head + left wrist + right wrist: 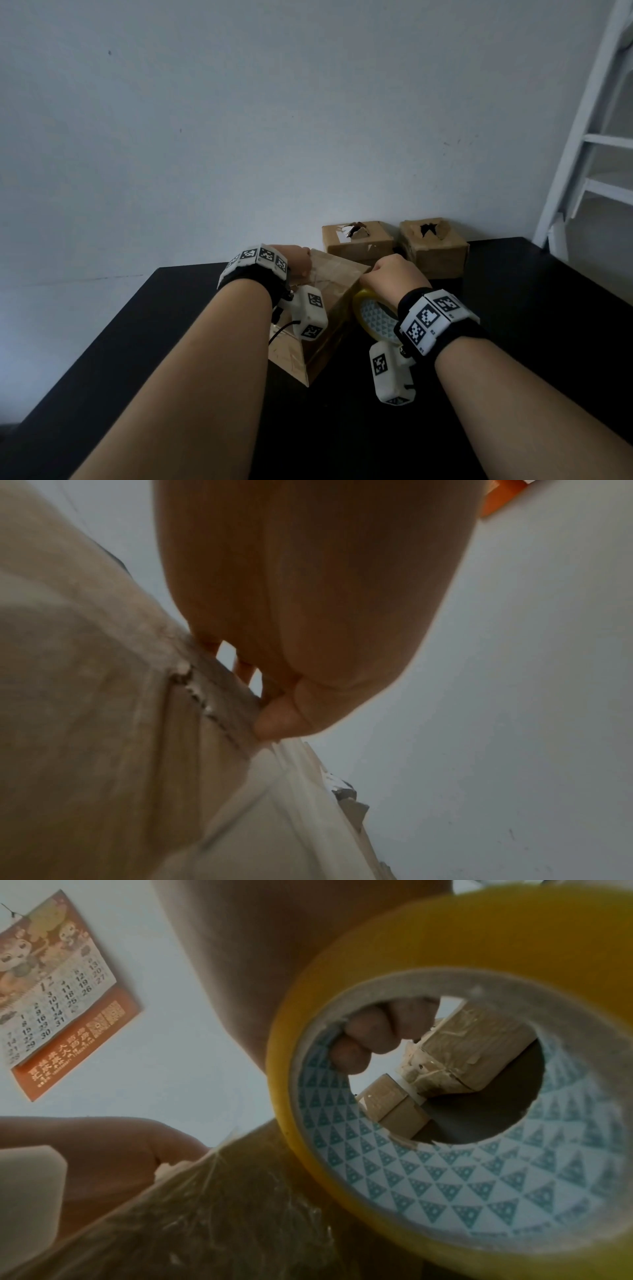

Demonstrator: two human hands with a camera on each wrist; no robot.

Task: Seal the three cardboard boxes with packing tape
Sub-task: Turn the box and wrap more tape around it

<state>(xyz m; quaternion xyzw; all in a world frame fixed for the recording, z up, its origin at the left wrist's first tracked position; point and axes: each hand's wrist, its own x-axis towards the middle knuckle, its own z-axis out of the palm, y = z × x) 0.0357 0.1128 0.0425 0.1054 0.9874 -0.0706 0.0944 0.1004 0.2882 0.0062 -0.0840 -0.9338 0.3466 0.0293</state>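
Taping the nearest box point(322, 308) on the black table point(171, 342) looks underway. The left hand point(294, 262) pinches its far top edge, thumb pressed down; the right hand point(390, 274) curls through the tape roll point(371, 317) beside it. Next, draw tape across the seam. Two torn boxes point(356, 240) wait behind.

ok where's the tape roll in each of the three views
Head: the tape roll sits low and right of centre, under the right hand, beside the near box.
Left wrist: not in it; only the left hand on the near box shows.
Right wrist: it fills the right side, yellow ring with a triangle-patterned core, fingers hooked through the hole.
Shared landmark: the near box, taped, at bottom left in the right wrist view.
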